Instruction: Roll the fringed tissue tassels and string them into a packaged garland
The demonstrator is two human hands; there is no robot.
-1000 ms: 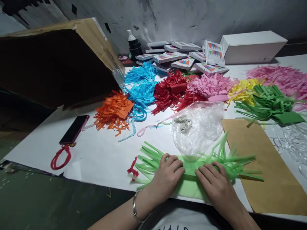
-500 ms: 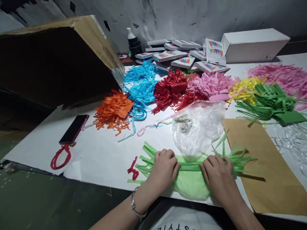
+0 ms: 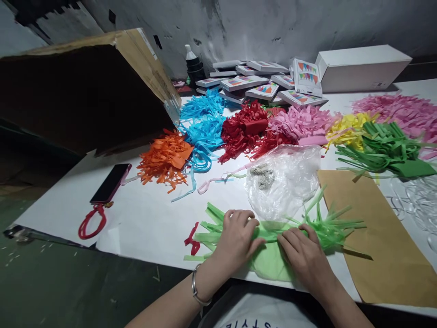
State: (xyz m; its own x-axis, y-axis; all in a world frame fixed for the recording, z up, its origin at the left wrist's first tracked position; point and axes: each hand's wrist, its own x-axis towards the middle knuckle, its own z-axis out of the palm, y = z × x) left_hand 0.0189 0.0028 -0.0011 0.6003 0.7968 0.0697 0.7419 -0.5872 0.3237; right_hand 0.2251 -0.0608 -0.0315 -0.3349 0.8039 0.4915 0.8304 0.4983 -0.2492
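Observation:
Light green tissue paper with fringed ends lies before me, its middle gathered into a narrow band. My left hand curls over the left part of this band, thumb on the near side. On the right part, my right hand grips the band with bent fingers. Green strips fan out past both hands. The undersides of my fingers are hidden. A small red twisted strip lies left of the fringe. Just beyond the paper sits a clear plastic bag with a greyish bundle in it.
Piles of orange, blue, red, pink, yellow and dark green tassels line the back. A phone lies left, near a large cardboard box. Brown cardboard lies right; several flat boxes behind.
My hands have come slightly closer together along the green band. The left fingers have lifted and loosened a little, and the strips at the right end have spread. The view has shifted slightly.

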